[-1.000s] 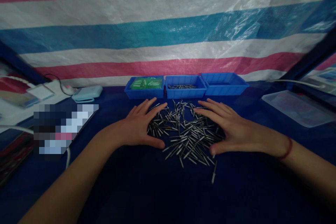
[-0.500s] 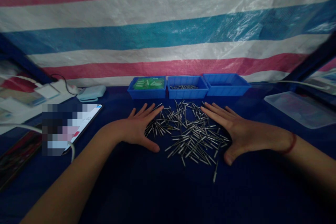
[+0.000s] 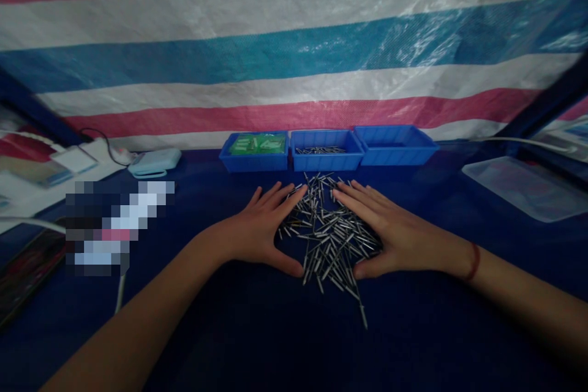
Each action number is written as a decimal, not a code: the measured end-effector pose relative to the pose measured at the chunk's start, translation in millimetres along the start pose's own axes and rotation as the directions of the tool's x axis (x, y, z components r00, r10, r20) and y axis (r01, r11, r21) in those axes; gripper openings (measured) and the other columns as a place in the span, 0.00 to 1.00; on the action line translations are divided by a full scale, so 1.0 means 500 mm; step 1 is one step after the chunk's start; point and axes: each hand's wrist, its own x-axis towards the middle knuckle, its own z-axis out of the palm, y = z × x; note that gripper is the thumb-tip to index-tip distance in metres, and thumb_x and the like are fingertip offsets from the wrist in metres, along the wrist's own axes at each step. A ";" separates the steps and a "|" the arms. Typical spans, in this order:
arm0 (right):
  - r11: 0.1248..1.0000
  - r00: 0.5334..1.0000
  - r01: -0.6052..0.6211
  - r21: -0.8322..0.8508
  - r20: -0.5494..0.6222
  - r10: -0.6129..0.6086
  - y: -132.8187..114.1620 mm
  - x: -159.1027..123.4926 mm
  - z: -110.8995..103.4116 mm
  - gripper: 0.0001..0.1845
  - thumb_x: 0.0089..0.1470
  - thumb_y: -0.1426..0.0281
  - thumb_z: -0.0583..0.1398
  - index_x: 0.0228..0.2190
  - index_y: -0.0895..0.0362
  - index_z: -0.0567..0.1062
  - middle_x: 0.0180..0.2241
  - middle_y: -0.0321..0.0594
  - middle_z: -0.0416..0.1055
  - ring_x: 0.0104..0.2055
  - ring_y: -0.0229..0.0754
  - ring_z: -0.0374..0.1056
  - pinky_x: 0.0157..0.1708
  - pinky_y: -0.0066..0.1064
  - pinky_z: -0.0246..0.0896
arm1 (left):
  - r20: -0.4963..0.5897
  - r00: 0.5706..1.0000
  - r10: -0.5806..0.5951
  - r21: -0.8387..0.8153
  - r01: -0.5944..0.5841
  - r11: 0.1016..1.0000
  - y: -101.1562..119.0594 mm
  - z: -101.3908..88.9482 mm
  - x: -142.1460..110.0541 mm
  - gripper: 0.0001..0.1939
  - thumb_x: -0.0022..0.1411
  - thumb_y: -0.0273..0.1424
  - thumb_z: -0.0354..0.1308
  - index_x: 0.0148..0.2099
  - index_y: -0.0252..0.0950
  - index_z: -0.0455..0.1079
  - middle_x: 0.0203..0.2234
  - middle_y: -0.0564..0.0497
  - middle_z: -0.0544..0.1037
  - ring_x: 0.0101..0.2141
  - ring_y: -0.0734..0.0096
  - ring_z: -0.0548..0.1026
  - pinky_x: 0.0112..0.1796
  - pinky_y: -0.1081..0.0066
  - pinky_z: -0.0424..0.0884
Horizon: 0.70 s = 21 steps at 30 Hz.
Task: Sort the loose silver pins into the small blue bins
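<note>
A heap of thin silvery metal pins that look like blind rivets (image 3: 337,233) lies on the dark blue tabletop (image 3: 257,331). Against its left side rests my left hand (image 3: 261,229), open, thumb spread away from the fingers. My right hand (image 3: 383,226), also open, curves along the right side of the heap. Both palms face inward, and the rivets between them touch the fingers and thumbs. One rivet (image 3: 363,312) sticks out toward the near side. Some rivets are hidden beneath the hands.
Behind the heap stand three blue bins: one with a green packet (image 3: 258,144), a middle bin (image 3: 327,162) with rivets, and a right bin (image 3: 395,156). A clear plastic lid (image 3: 528,190) lies right. Left are a blurred-out phone (image 3: 124,226), cable and light-blue case (image 3: 155,162).
Both hands have moved inward toward each other. The rivet heap between them is now narrower and more tightly gathered.
</note>
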 end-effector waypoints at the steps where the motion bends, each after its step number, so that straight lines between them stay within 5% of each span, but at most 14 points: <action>1: 1.000 1.000 -0.003 0.006 -0.017 0.003 -0.003 0.001 0.001 0.58 0.38 0.45 0.61 0.63 0.53 0.42 0.65 0.51 0.37 0.65 0.62 0.34 0.58 0.59 0.39 | -0.025 0.999 0.021 -0.002 -0.021 1.000 0.003 0.005 0.003 0.63 0.41 0.60 0.57 0.66 0.42 0.24 0.65 0.41 0.33 0.62 0.43 0.32 0.57 0.42 0.33; 11: 0.999 0.997 0.054 0.008 -0.059 -0.053 -0.020 0.008 -0.001 0.44 0.51 0.52 0.57 0.62 0.55 0.48 0.64 0.50 0.44 0.65 0.54 0.36 0.59 0.54 0.43 | -0.096 0.993 0.070 -0.055 -0.076 0.996 0.028 0.019 0.021 0.53 0.52 0.57 0.52 0.67 0.36 0.29 0.65 0.41 0.39 0.63 0.50 0.38 0.60 0.50 0.40; 17: 0.992 0.994 0.107 0.059 -0.025 -0.106 -0.021 0.003 -0.009 0.60 0.35 0.42 0.61 0.62 0.53 0.45 0.65 0.50 0.40 0.65 0.60 0.31 0.58 0.61 0.33 | -0.128 0.990 0.067 -0.105 -0.080 0.991 0.026 0.016 0.015 0.45 0.58 0.47 0.51 0.67 0.35 0.32 0.65 0.41 0.39 0.63 0.52 0.38 0.60 0.51 0.39; 21: 0.980 0.983 0.182 0.085 0.003 -0.183 -0.045 -0.002 -0.018 0.65 0.26 0.40 0.63 0.62 0.52 0.47 0.65 0.49 0.41 0.65 0.64 0.32 0.57 0.64 0.27 | -0.136 0.985 -0.105 -0.397 0.043 0.917 0.014 0.012 0.027 0.35 0.63 0.44 0.40 0.67 0.38 0.32 0.65 0.48 0.40 0.63 0.59 0.40 0.60 0.54 0.45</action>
